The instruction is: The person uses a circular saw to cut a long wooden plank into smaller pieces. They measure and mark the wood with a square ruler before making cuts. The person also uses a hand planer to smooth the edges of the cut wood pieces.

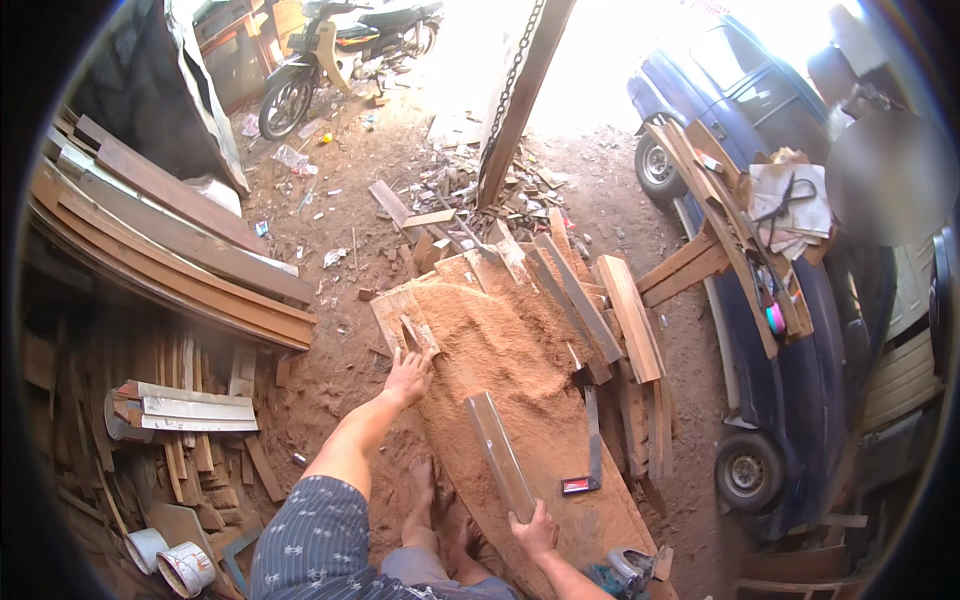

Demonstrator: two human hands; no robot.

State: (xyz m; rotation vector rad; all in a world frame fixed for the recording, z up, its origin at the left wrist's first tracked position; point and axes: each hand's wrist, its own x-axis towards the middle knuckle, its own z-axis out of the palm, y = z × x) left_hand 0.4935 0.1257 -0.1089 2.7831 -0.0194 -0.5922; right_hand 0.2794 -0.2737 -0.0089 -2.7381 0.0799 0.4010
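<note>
My right hand [537, 530] is closed around the near end of a narrow, smooth-faced wooden batten [500, 455], which slants over the workbench [590, 530]. Farther off to the left, my left hand [408, 377] grips the near edge of a pale notched board [385, 312] at the bench's left side. A thick heap of sawdust [500, 330] covers the far part of the bench. Right of the batten lies a try square [594, 440] with a red end. At the near right corner sits a teal and grey power tool [628, 570], partly cut off from clear view.
Loose timber [630, 315] leans along the bench's right side. A post with a chain [520, 110] rises beyond it. Stacked planks [170, 240] fill the left. A blue vehicle [770, 400] stands at right, a motorbike [340, 60] far left. Scraps [470, 185] litter the ground.
</note>
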